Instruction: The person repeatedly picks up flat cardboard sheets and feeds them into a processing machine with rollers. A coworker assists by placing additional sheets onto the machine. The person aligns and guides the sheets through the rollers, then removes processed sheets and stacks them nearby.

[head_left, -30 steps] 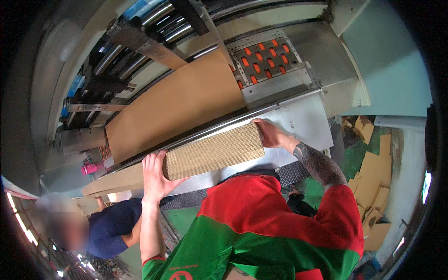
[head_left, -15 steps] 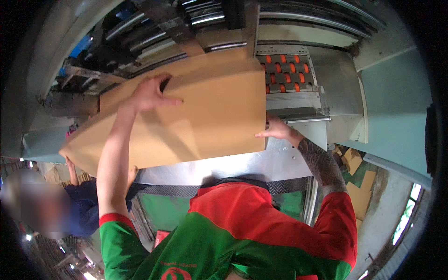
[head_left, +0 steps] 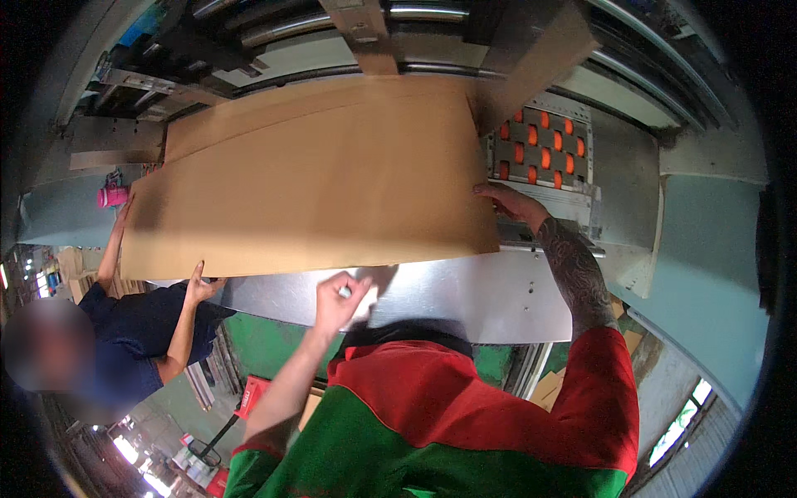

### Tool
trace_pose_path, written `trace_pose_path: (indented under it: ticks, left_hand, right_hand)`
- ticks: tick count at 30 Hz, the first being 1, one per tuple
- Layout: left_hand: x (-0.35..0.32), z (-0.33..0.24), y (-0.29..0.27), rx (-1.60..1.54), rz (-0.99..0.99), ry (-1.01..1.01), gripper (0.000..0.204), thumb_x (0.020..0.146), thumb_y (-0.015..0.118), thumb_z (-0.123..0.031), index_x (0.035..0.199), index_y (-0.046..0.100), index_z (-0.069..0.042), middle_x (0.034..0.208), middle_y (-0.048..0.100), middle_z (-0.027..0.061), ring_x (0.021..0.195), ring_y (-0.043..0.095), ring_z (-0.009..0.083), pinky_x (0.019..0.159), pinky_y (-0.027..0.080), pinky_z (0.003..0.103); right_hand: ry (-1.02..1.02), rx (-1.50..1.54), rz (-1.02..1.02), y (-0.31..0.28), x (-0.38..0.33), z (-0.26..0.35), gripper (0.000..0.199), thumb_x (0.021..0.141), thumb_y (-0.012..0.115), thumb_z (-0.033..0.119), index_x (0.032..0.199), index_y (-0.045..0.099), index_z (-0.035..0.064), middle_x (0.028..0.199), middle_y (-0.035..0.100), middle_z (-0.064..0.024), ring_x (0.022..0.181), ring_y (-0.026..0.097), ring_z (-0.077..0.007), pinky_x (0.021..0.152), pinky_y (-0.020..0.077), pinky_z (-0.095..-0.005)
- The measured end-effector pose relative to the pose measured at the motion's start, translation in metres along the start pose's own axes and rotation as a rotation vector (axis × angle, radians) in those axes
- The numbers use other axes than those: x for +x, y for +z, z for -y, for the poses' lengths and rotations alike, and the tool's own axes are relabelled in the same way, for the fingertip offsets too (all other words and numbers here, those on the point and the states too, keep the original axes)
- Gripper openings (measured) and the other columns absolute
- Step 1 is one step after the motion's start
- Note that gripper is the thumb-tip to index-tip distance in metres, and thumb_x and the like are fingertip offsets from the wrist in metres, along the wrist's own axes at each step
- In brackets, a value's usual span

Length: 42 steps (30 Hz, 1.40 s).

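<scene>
A wide brown cardboard sheet [head_left: 324,183] with crease lines along its far side lies across the machine's feed area, its near edge over a shiny metal table [head_left: 465,295]. At the sheet's right edge, my right hand [head_left: 516,205] is closed on the board, with its fingertips over the top. My left hand [head_left: 336,302] is off the sheet, just in front of its near edge and above the metal table. Its fingers are curled in, slightly blurred, and I see nothing in them.
A co-worker in dark blue [head_left: 158,332] holds the sheet's left end with both hands. Orange rollers [head_left: 545,158] sit in a plate beyond my right hand. Metal bars and rollers [head_left: 427,12] span the far side. A pale blue machine panel [head_left: 710,241] stands at the right.
My left hand has come off the top of the sheet, down toward me. The sheet has shifted and lies flatter, and my right hand has moved slightly away along its right edge.
</scene>
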State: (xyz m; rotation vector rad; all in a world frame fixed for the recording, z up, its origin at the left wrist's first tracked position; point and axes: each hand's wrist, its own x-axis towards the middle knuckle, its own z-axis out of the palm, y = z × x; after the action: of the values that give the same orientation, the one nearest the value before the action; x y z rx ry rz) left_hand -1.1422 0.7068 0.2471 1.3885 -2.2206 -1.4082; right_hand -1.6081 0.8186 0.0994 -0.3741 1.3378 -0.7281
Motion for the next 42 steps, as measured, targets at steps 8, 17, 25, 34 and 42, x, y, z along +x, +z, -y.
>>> trace_pose_path:
  ticks: [8, 17, 25, 34, 42]
  left_hand:
    - [0.031, 0.082, -0.006, -1.138, -0.209, -0.433, 0.071, 0.105, 0.056, -0.054, 0.147, 0.044, 0.001, 0.142, 0.058, 0.0171, 0.137, 0.052, 0.0281, 0.120, 0.040, 0.045]
    - [0.146, 0.071, -0.037, -1.197, -0.193, -0.632, 0.040, 0.107, 0.062, -0.040, 0.137, 0.065, -0.014, 0.129, 0.067, 0.0024, 0.111, 0.061, 0.0199, 0.103, 0.050, 0.037]
    - [0.193, 0.123, -0.007, -1.458, -0.229, -0.562, 0.041, 0.103, 0.067, -0.032, 0.139, 0.061, -0.013, 0.142, 0.062, 0.0001, 0.134, 0.055, 0.0210, 0.114, 0.043, 0.042]
    - [0.226, 0.221, 0.015, -1.532, 0.197, -0.335, 0.036, 0.100, 0.064, -0.046, 0.120, 0.069, -0.016, 0.114, 0.072, 0.0014, 0.110, 0.065, 0.0242, 0.097, 0.051, 0.044]
    - [0.237, 0.168, 0.030, -1.361, -0.297, -0.691, 0.084, 0.089, 0.063, -0.073, 0.154, 0.050, -0.021, 0.163, 0.044, 0.0055, 0.149, 0.040, 0.0335, 0.122, 0.031, 0.057]
  right_hand:
    - [0.005, 0.013, -0.046, -0.036, 0.024, 0.004, 0.069, 0.097, 0.064, 0.056, 0.152, 0.055, 0.0158, 0.151, 0.055, -0.0078, 0.135, 0.050, -0.0227, 0.105, 0.0442, -0.0392]
    - [0.048, 0.107, -0.175, -0.070, 0.049, 0.024, 0.075, 0.098, 0.065, 0.056, 0.155, 0.050, 0.0103, 0.156, 0.051, -0.0129, 0.138, 0.050, -0.0278, 0.105, 0.0459, -0.0397]
    - [-0.040, 0.119, -0.302, -0.015, 0.038, 0.019, 0.064, 0.097, 0.069, 0.049, 0.148, 0.053, 0.0135, 0.143, 0.057, -0.0038, 0.128, 0.056, -0.0229, 0.099, 0.0482, -0.0409]
    - [-0.014, -0.292, -0.859, 0.025, 0.026, -0.028, 0.076, 0.097, 0.064, 0.054, 0.145, 0.046, -0.0012, 0.148, 0.056, -0.0190, 0.133, 0.056, -0.0350, 0.109, 0.0461, -0.0485]
    - [-0.716, 1.239, -0.727, 0.168, 0.038, -0.034, 0.065, 0.098, 0.063, 0.049, 0.148, 0.048, 0.0096, 0.148, 0.054, -0.0089, 0.137, 0.050, -0.0271, 0.108, 0.0433, -0.0456]
